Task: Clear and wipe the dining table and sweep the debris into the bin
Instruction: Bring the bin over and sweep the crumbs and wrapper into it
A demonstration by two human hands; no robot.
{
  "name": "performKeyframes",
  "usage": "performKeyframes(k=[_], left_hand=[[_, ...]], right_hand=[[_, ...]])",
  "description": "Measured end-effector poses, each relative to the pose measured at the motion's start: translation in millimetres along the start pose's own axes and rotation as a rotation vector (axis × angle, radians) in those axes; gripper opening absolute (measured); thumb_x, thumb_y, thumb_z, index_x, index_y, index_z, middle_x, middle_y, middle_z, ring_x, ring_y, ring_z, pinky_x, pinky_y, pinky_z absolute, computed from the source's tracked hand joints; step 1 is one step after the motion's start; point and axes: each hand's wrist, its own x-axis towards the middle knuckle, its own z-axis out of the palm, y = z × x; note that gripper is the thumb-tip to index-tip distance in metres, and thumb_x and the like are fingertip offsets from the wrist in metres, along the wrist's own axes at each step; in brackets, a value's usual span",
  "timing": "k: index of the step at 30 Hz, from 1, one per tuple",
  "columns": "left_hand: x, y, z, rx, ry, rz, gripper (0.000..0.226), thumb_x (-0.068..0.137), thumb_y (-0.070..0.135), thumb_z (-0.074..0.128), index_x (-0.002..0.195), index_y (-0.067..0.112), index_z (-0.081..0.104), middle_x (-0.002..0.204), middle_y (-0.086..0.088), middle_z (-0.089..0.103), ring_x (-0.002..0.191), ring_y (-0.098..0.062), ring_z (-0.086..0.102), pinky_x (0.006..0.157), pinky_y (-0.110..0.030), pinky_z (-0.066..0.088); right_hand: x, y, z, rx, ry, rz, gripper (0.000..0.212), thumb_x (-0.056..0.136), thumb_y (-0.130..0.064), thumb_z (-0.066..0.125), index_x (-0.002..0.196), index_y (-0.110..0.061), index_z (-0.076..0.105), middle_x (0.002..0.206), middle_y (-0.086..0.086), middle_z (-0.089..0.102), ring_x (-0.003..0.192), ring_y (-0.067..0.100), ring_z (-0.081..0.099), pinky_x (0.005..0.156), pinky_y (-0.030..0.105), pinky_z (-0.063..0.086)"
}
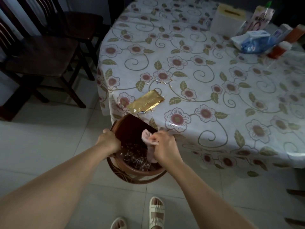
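Your left hand is clenched on the rim of the brown bin, low in the middle of the frame, holding it tight against the edge of the bench. Your right hand is closed around a bunched pink cloth, which hangs over the bin's mouth. Pale crumbs and scraps already lie in the bottom of the bin.

Just above the bin, at the bench edge, lies a gold foil wrapper, with small bits of debris scattered beyond it toward the centre. The wrapper looks light, thin and crinkly, so it should slide easily on the glossy floral cover; a push from the cloth behind its far end would likely tip it straight in, or you could pinch it at its near corner. The cloth is soft and limp, so keep it wadded for a firm wiping face. The bin seems light enough to shift, so keep that rim grip. Tissue packs and bottles sit in the upper right.
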Motion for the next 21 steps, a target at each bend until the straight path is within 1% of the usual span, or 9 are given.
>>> performKeyframes(k=[2, 3, 5, 7, 9, 11, 14, 17, 21], left_hand=[[-1, 4, -3, -0.012, 0.0, -0.008, 0.036, 0.088, 0.003, 0.044, 0.123, 0.0, 0.036, 0.116, -0.023, 0.05, 0.069, -0.033, 0.059, 0.035, -0.028, 0.043], [-1, 5, -4, -0.015, -0.008, -0.003, 0.034, 0.088, 0.003, 0.044, 0.121, 0.0, 0.036, 0.115, -0.022, 0.05, 0.065, -0.031, 0.058, 0.034, -0.026, 0.042], [0, 8, -6, -0.009, -0.017, 0.006, 0.032, 0.088, 0.002, 0.044, 0.119, -0.001, 0.036, 0.117, -0.023, 0.05, 0.065, -0.029, 0.056, 0.034, -0.026, 0.041], [2, 11, -8, -0.015, -0.017, 0.003, 0.035, 0.089, 0.003, 0.042, 0.123, -0.003, 0.034, 0.121, -0.024, 0.05, 0.067, -0.03, 0.057, 0.036, -0.027, 0.041], [5, 14, -9, -0.023, -0.007, -0.004, 0.041, 0.09, 0.003, 0.042, 0.129, -0.001, 0.031, 0.121, -0.024, 0.05, 0.066, -0.03, 0.057, 0.037, -0.027, 0.042], [7, 16, -10, -0.01, 0.01, -0.014, 0.043, 0.089, 0.003, 0.041, 0.131, 0.001, 0.03, 0.118, -0.023, 0.051, 0.062, -0.028, 0.057, 0.036, -0.027, 0.042], [10, 19, -13, 0.014, 0.018, -0.024, 0.042, 0.089, 0.003, 0.039, 0.131, 0.0, 0.032, 0.113, -0.025, 0.056, 0.056, -0.025, 0.057, 0.037, -0.027, 0.044], [15, 24, -17, 0.034, 0.021, -0.053, 0.039, 0.09, 0.002, 0.039, 0.129, 0.001, 0.035, 0.114, -0.025, 0.055, 0.067, -0.03, 0.062, 0.041, -0.029, 0.048], [21, 37, -21, 0.098, -0.011, -0.069, 0.039, 0.092, 0.001, 0.039, 0.13, -0.003, 0.035, 0.121, -0.026, 0.053, 0.091, -0.037, 0.065, 0.047, -0.028, 0.052]], right_hand=[[3, -4, -21, 0.156, 0.139, 0.071, 0.017, 0.084, 0.004, 0.055, 0.089, -0.007, 0.066, 0.086, -0.001, 0.06, 0.067, 0.003, 0.056, 0.057, 0.007, 0.044], [6, -4, -32, 0.25, 0.198, 0.116, 0.017, 0.084, 0.004, 0.054, 0.088, -0.009, 0.064, 0.083, -0.004, 0.06, 0.063, 0.0, 0.057, 0.053, 0.005, 0.045], [17, 4, -55, 0.369, 0.295, 0.2, 0.025, 0.086, 0.004, 0.052, 0.096, -0.015, 0.065, 0.086, -0.006, 0.063, 0.064, 0.003, 0.063, 0.05, 0.01, 0.051], [32, 17, -77, 0.356, 0.409, 0.275, 0.04, 0.085, 0.007, 0.05, 0.106, -0.024, 0.065, 0.092, -0.01, 0.064, 0.07, 0.0, 0.061, 0.051, 0.008, 0.051], [51, 32, -93, 0.333, 0.526, 0.319, 0.046, 0.084, 0.011, 0.048, 0.108, -0.024, 0.066, 0.096, -0.009, 0.063, 0.073, -0.005, 0.056, 0.052, 0.004, 0.046], [70, 45, -105, 0.322, 0.597, 0.356, 0.046, 0.082, 0.012, 0.048, 0.109, -0.022, 0.065, 0.104, -0.002, 0.064, 0.085, 0.009, 0.061, 0.066, 0.015, 0.051], [100, 66, -115, 0.211, 0.619, 0.336, 0.044, 0.081, 0.009, 0.051, 0.116, -0.017, 0.062, 0.112, 0.004, 0.063, 0.102, 0.021, 0.057, 0.085, 0.034, 0.051], [134, 82, -116, 0.083, 0.598, 0.284, 0.041, 0.084, 0.001, 0.06, 0.122, -0.015, 0.058, 0.122, 0.007, 0.059, 0.112, 0.025, 0.051, 0.09, 0.032, 0.042], [170, 91, -99, 0.068, 0.434, 0.305, 0.046, 0.089, -0.003, 0.053, 0.133, -0.011, 0.048, 0.134, 0.012, 0.05, 0.123, 0.032, 0.043, 0.099, 0.038, 0.037]])
